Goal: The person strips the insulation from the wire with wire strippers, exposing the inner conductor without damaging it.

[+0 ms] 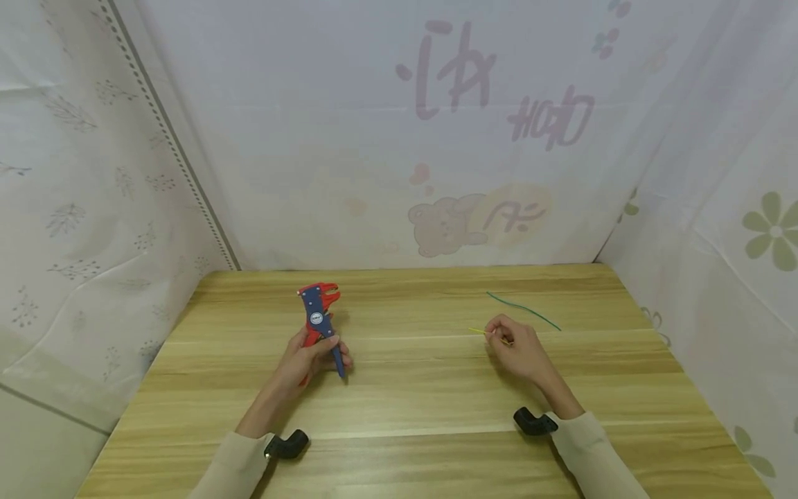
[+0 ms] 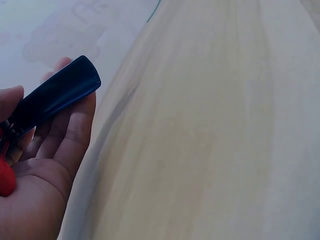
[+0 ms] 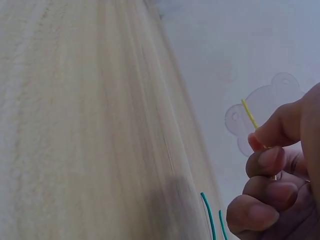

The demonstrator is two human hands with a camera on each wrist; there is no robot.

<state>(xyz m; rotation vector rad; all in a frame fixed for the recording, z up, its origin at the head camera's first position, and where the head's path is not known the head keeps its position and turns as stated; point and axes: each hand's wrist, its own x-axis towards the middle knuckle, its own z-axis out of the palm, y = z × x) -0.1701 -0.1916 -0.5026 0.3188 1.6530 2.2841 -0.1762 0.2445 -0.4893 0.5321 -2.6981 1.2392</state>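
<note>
Head view: a stripper (image 1: 316, 308) is gripped between thumb and fingers of the left hand (image 1: 312, 355) over the left half of the bench (image 1: 399, 402); the right hand (image 1: 516, 348) pinches a yellow wire (image 3: 249, 113); a green wire (image 1: 525, 308) lies toward the far right corner; cloth (image 1: 299, 152) hangs behind.

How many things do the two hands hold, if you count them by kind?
Red-and-blue wire stripper: 1, in the left hand
Yellow wire: 1, in the right hand
Total: 2
</note>
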